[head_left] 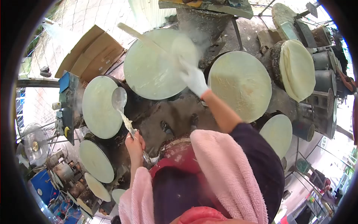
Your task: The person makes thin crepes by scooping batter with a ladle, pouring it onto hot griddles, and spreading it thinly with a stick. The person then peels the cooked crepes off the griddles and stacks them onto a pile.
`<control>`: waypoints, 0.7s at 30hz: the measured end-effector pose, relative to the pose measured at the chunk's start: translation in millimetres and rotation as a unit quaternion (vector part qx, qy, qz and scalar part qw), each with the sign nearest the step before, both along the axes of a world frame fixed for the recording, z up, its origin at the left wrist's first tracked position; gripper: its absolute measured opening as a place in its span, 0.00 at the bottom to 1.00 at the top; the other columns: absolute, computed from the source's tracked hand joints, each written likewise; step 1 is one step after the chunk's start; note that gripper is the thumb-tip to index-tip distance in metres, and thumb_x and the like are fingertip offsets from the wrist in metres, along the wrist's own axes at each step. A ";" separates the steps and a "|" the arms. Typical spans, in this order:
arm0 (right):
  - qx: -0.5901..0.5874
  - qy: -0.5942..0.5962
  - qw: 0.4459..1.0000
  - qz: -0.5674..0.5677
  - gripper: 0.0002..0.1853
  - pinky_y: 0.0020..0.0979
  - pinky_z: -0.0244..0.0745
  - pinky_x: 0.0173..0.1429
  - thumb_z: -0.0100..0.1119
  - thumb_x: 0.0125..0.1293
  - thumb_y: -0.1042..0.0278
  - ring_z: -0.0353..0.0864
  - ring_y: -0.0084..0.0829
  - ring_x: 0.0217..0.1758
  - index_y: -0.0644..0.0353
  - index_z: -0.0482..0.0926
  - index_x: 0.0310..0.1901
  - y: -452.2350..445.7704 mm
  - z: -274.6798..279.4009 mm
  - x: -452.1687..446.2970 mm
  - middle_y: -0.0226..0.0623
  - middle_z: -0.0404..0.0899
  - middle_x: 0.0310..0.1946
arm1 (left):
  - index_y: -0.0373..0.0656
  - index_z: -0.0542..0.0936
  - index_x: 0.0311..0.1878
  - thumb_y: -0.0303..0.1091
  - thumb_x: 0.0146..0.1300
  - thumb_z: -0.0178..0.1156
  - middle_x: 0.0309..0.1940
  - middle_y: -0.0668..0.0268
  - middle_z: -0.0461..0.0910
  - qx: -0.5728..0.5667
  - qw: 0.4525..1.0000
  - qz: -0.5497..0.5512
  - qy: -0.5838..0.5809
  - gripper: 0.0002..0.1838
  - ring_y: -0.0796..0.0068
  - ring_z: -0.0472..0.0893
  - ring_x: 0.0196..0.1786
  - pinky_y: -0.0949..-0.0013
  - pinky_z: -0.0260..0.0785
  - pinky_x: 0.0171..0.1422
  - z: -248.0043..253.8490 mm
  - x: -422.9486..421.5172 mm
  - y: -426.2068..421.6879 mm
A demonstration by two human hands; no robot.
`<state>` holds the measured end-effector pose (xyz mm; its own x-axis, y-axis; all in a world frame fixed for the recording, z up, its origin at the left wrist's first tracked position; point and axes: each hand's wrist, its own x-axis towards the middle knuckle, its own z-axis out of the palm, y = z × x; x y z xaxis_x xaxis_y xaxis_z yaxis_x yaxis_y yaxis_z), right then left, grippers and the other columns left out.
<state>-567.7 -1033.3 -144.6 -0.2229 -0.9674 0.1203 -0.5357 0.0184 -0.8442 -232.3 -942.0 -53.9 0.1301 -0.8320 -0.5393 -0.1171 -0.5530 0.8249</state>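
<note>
My left hand is wrapped round the handle of a metal ladle. The handle is smeared with pale batter, and the bowl hangs over the right edge of the left griddle. My right hand, in a white glove, grips a long, flat wooden spreader. Motion blurs the spreader's near end and the fingertips. It lies across the large far griddle, which is coated with thin pale batter and gives off steam. A bucket rim shows close to my body.
To the right is another batter-coated griddle, with a stack of thin flatbreads beyond it. Smaller round griddles stand at the lower left and one at the lower right. A cardboard sheet stands behind; a fan is far left.
</note>
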 end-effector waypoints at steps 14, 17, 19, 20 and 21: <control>0.261 -0.515 0.803 -0.151 0.19 0.21 0.52 0.14 0.65 0.64 0.54 0.60 0.13 0.12 0.51 0.78 0.53 95.6 -21.4 -24.7 0.19 0.68 0.19 | 0.35 0.72 0.42 0.32 0.74 0.51 0.19 0.73 0.62 -0.018 0.999 -0.031 0.038 0.09 0.84 0.60 0.14 0.76 0.47 0.16 12.8 -45.6 -10.7; 0.309 -0.492 0.808 -0.100 0.22 0.22 0.53 0.15 0.66 0.64 0.53 0.61 0.14 0.12 0.53 0.78 0.56 100.0 -10.8 -17.8 0.20 0.70 0.21 | 0.35 0.72 0.42 0.32 0.73 0.51 0.19 0.73 0.62 -0.025 0.998 -0.042 0.044 0.09 0.84 0.61 0.14 0.76 0.47 0.16 6.7 -45.2 -22.8; 0.302 -0.471 0.827 -0.064 0.23 0.23 0.53 0.15 0.66 0.64 0.54 0.61 0.14 0.12 0.54 0.78 0.57 104.9 -9.7 -21.1 0.21 0.71 0.21 | 0.36 0.72 0.40 0.32 0.72 0.52 0.19 0.74 0.63 -0.044 0.996 -0.067 0.047 0.08 0.84 0.61 0.15 0.77 0.49 0.16 3.1 -51.1 -46.1; 0.282 -0.435 0.852 -0.078 0.23 0.21 0.55 0.17 0.67 0.63 0.54 0.62 0.13 0.14 0.55 0.79 0.57 102.0 -12.2 -26.5 0.21 0.71 0.22 | 0.36 0.73 0.40 0.32 0.72 0.52 0.19 0.74 0.63 -0.052 0.994 -0.088 0.045 0.08 0.84 0.62 0.15 0.77 0.49 0.16 -0.6 -53.3 -64.2; 0.263 -0.408 0.870 -0.089 0.26 0.19 0.58 0.24 0.66 0.63 0.55 0.63 0.12 0.20 0.58 0.78 0.60 98.3 5.5 -30.6 0.20 0.70 0.23 | 0.40 0.70 0.35 0.31 0.72 0.52 0.18 0.72 0.64 -0.067 0.990 -0.110 0.048 0.08 0.84 0.62 0.14 0.76 0.51 0.15 -9.8 -54.8 -86.7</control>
